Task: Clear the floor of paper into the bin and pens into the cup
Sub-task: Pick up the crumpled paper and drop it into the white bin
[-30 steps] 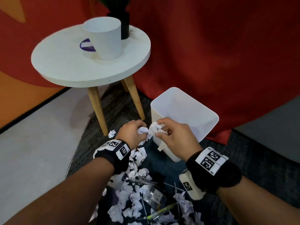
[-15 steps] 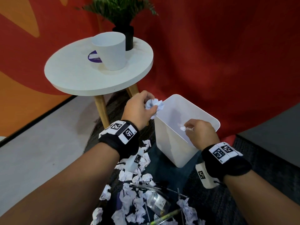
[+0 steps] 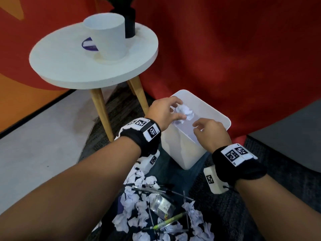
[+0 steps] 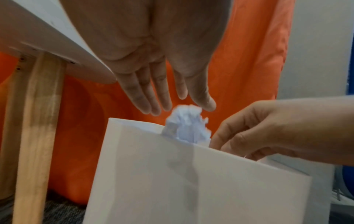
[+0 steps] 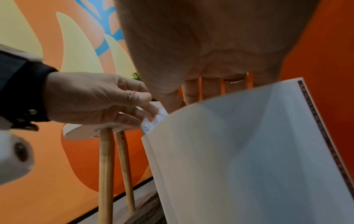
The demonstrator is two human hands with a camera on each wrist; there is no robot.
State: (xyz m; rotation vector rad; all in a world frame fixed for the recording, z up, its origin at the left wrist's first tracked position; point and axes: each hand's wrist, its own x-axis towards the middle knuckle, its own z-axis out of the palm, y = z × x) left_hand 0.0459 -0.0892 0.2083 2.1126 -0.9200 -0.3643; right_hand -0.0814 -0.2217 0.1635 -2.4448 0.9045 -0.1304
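Observation:
A crumpled paper ball (image 3: 185, 112) hangs in the mouth of the white bin (image 3: 218, 113), just off the fingertips of my left hand (image 3: 177, 109). In the left wrist view the left hand (image 4: 178, 106) has straight spread fingers and the paper ball (image 4: 187, 125) sits half below the bin (image 4: 172, 174) rim. My right hand (image 3: 197, 129) hovers over the bin's near edge with loosely curled fingers and holds nothing. Several paper balls (image 3: 135, 206) and pens (image 3: 151, 189) lie on the floor below my arms. The white cup (image 3: 107, 37) stands on the round table (image 3: 78, 70).
A black plant pot (image 3: 129, 23) and a purple-and-white item (image 3: 88, 46) share the table with the cup. The table's wooden legs (image 3: 102, 112) stand left of the bin. Red fabric (image 3: 225, 58) hangs behind it. A clear plastic wrapper (image 3: 161, 204) and a green pen (image 3: 170, 221) lie among the papers.
My left hand moved right over the bin and let go of its paper ball, which is dropping in. My right hand's small paper scrap is gone and its fingers have loosened.

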